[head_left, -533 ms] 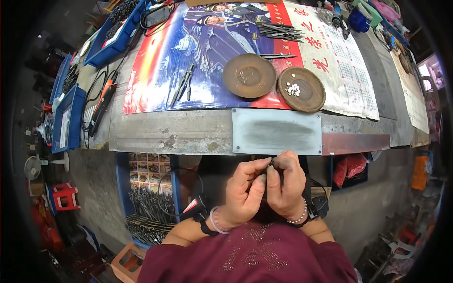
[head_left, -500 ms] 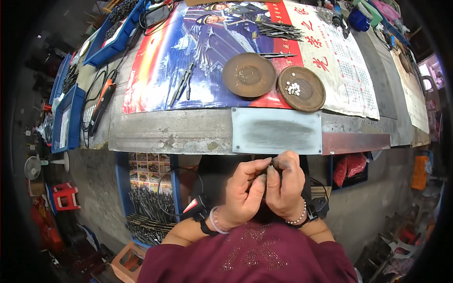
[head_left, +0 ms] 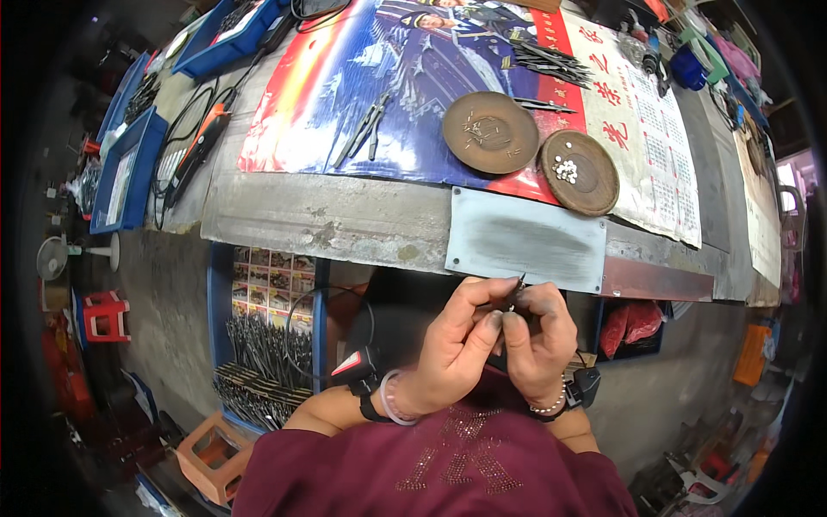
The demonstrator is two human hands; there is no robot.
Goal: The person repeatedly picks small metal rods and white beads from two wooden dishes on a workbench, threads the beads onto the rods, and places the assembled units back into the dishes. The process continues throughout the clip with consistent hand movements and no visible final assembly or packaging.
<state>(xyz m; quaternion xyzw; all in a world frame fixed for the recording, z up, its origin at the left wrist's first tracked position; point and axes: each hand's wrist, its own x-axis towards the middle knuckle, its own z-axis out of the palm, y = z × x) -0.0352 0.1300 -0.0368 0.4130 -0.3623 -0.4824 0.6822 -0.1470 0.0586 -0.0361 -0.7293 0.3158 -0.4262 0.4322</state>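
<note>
My left hand and my right hand meet just in front of the bench edge. Thumbs and fingers of both are pinched round a small dark pointed piece, whose tip sticks out beyond the fingers. A tiny whitish bit shows between the thumb tips; the rest is covered by my fingers. Right beyond the hands, a pale metal plate with a dark smudge is fixed on the bench. Past it stand a brown dish of thin slivers and a wooden dish of small white pieces.
Tweezers lie on the poster-covered bench, with a bundle of dark thin tools farther back. An orange-and-black corded tool lies left, near blue trays. Below, a blue crate holds many dark rods.
The view has turned and shifted, so the bench looks tilted. My hands stay together; the dark tip and whitish bit now show more clearly between the fingers.
</note>
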